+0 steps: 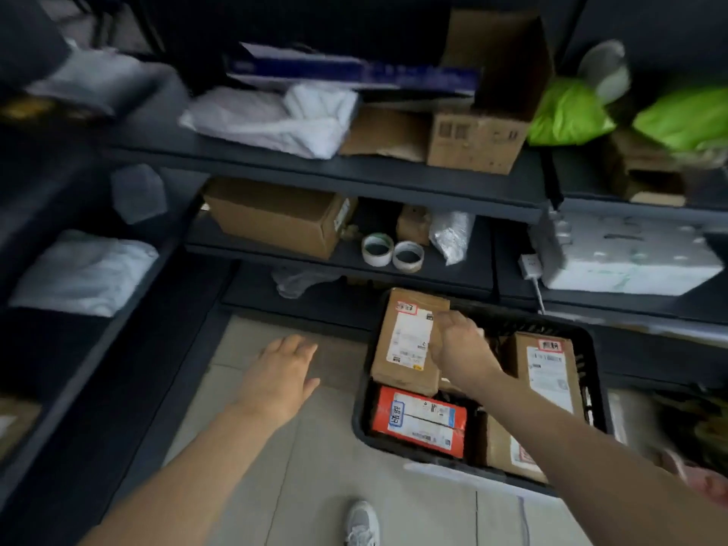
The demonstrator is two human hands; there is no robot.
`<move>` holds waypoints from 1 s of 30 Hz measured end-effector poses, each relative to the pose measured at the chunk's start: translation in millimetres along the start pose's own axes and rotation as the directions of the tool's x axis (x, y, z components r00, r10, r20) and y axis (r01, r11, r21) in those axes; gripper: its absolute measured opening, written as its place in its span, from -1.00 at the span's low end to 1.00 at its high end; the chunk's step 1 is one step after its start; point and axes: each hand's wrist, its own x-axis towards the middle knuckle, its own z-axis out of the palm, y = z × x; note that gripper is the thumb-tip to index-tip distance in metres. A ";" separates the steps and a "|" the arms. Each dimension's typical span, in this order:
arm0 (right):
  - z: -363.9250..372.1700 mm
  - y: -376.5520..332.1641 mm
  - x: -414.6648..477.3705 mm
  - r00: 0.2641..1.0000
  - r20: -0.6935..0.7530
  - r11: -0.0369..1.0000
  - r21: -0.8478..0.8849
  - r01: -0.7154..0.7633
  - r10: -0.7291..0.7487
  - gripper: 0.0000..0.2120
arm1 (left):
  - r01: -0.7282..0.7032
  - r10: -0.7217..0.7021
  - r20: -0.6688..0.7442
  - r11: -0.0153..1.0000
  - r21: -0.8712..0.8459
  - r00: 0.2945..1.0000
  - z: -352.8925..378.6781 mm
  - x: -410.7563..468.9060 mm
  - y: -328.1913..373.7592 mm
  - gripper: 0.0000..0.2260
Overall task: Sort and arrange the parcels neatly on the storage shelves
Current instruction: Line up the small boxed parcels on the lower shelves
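Note:
A black crate [360,407] stands on the tiled floor below the dark shelves [315,167]. It holds several parcels: a brown labelled box [402,348] at its far left, a red parcel [417,421] at its near left, and two brown parcels [547,368] on the right side. My right hand [459,346] reaches into the crate, and its fingers curl on the right edge of the far-left brown box. My left hand [279,372] hovers flat and open over the floor, left of the crate, holding nothing.
The shelves carry white bags [275,120], cardboard boxes [275,218], two tape rolls [390,252], green bags [567,112] and a white foam box [630,258]. More white bags lie on the left shelves [82,269]. My shoe [362,522] is on the floor by the crate.

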 end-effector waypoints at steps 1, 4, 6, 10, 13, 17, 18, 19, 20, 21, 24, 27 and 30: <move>-14.1 -20.8 -7.3 0.998 0.016 0.997 -0.050 0.064 -0.063 -0.51 | 0.045 -0.045 -0.028 0.999 0.000 0.999 -11.3 -21.0 -13.7 -0.49; -49.9 -87.9 -30.4 0.968 0.040 0.955 -0.160 0.250 -0.246 -0.53 | 0.193 -0.192 -0.109 0.981 0.000 0.975 -43.4 -92.5 -56.4 -0.50; -66.9 -137.0 -46.6 0.940 0.055 0.915 -0.219 0.340 -0.336 -0.56 | 0.294 -0.292 -0.144 0.956 -0.010 0.945 -59.9 -145.7 -87.0 -0.53; -79.4 -243.2 -83.1 0.842 0.076 0.807 -0.249 0.535 -0.534 -0.59 | 0.490 -0.503 -0.227 0.864 -0.117 0.834 -72.3 -254.4 -146.5 -0.63; -74.7 -322.3 -116.9 0.741 0.079 0.708 -0.244 0.663 -0.667 -0.56 | 0.619 -0.636 -0.207 0.772 -0.147 0.744 -77.5 -327.8 -175.3 -0.62; -56.6 -411.0 -158.3 0.594 0.100 0.563 -0.230 0.794 -0.798 -0.55 | 0.703 -0.714 -0.308 0.691 -0.168 0.628 -73.5 -399.8 -213.9 -0.63; -50.7 -429.8 -165.7 0.561 0.108 0.528 -0.235 0.816 -0.821 -0.56 | 0.720 -0.729 -0.319 0.673 -0.172 0.606 -71.5 -413.8 -223.5 -0.63; -44.3 -447.6 -171.9 0.535 0.124 0.498 -0.241 0.833 -0.836 -0.56 | 0.735 -0.745 -0.321 0.655 -0.178 0.585 -69.8 -426.2 -233.5 -0.63; -37.2 -464.5 -177.2 0.516 0.143 0.474 -0.248 0.845 -0.844 -0.55 | 0.747 -0.757 -0.326 0.639 -0.184 0.567 -67.0 -437.2 -243.6 -0.62; -29.5 -479.9 -180.8 0.505 0.159 0.459 -0.253 0.851 -0.848 -0.54 | 0.755 -0.767 -0.332 0.626 -0.195 0.550 -63.6 -446.5 -254.0 -0.61; -5.0 -517.9 -184.0 0.504 0.194 0.451 -0.261 0.853 -0.841 -0.53 | 0.775 -0.789 -0.338 0.595 -0.214 0.512 -51.2 -459.7 -287.2 -0.58; 15.8 -546.0 -180.1 0.522 0.228 0.464 -0.264 0.846 -0.822 -0.48 | 0.767 -0.781 -0.342 0.605 -0.212 0.522 -40.2 -461.8 -317.1 -0.58; 30.0 -566.6 -170.4 0.539 0.226 0.483 -0.259 0.836 -0.811 -0.48 | 0.730 -0.716 -0.416 0.664 -0.160 0.560 -27.7 -456.3 -346.7 -0.55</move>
